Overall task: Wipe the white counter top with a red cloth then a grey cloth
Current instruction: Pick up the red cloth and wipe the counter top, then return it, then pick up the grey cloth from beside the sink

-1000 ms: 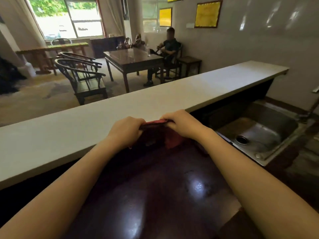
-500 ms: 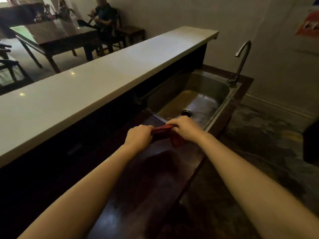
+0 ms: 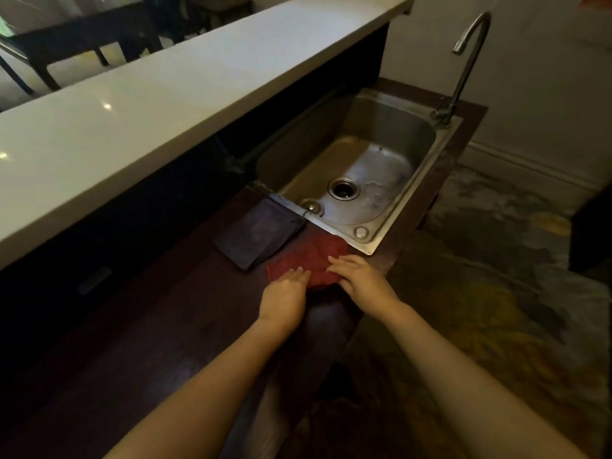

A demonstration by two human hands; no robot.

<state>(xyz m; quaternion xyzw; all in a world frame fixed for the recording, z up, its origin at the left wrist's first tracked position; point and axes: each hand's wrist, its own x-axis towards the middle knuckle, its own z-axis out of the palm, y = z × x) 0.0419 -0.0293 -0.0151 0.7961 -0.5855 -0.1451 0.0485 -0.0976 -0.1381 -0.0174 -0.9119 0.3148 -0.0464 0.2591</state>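
The red cloth [image 3: 314,258] lies flat on the dark wooden lower surface [image 3: 159,342], just in front of the sink's near corner. My left hand [image 3: 286,291] rests palm down on the cloth's near left edge. My right hand [image 3: 359,276] presses its near right edge with fingers spread. A folded grey cloth [image 3: 258,233] lies beside the red one, to its left and touching the sink rim. The long white counter top [image 3: 139,97] runs above and behind them, raised over the dark surface.
A steel sink [image 3: 361,173] with a drain and a curved tap [image 3: 463,64] sits at the right end. Beyond the counter stand a dark table [image 3: 66,31] and chair legs. Patterned floor [image 3: 496,276] lies to the right.
Both hands carried the red cloth down from the white counter's edge to the dark surface by the sink and laid it flat. My view swung right and down.
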